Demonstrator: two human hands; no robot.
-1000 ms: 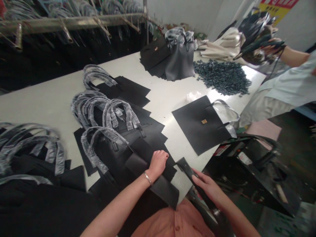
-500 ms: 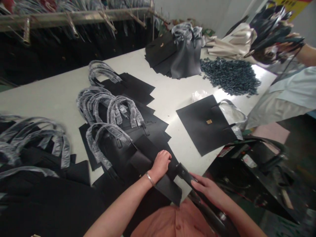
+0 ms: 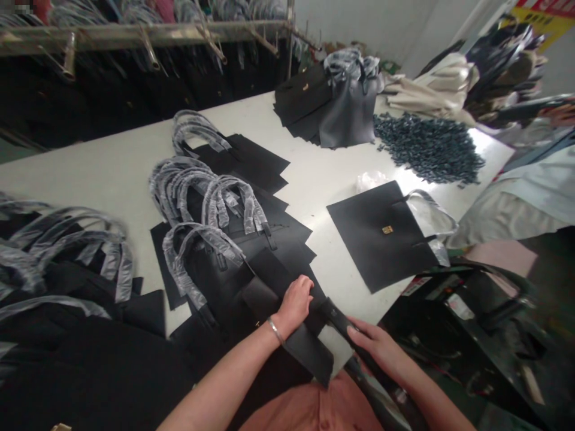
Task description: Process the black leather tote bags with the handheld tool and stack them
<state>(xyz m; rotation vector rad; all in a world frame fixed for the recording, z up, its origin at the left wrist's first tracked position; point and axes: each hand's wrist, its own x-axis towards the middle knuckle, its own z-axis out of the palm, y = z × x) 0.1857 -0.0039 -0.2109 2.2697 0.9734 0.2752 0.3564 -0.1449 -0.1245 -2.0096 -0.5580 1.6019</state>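
Left hand point(image 3: 294, 305) rests on black bags point(image 3: 236, 290); right hand point(image 3: 375, 342) holds a dark object point(image 3: 338, 317).

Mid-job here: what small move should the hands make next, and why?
I'd probably press the black flap steady with the left hand before bringing the black tool closer. The left hand lies over the flap, while the right hand grips the tool with its tip close to the left fingers.

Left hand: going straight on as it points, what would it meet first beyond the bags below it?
For the left hand, probably the black bag with the gold emblem, across the white table; depth is unclear.
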